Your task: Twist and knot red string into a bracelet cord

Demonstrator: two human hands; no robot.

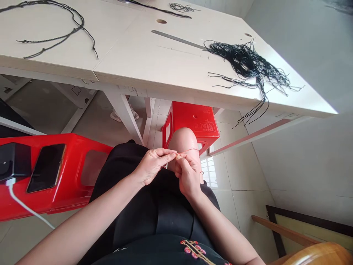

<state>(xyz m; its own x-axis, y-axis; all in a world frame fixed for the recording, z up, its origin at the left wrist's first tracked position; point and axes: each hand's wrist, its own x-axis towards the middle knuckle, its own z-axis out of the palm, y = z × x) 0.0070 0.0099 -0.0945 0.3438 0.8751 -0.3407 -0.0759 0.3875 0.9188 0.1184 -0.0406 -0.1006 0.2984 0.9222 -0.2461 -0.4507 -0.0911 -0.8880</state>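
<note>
Cord [187, 151], thin and red, runs across the person's bare knee [183, 139]. Left hand [152, 162] has its grip pinched together on the cord; right hand [187, 171] has its grip clamped on it too, the 2 hands meeting fingertip to fingertip. Beyond, the tabletop [132, 59] holds a black cord bundle [245, 62] beside 1 metal ruler [178, 39].

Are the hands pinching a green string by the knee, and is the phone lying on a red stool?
Not quite: the head view shows that the string is reddish, not green. The left hand and right hand pinch it by the knee, and the phone lies on a red stool.
</note>
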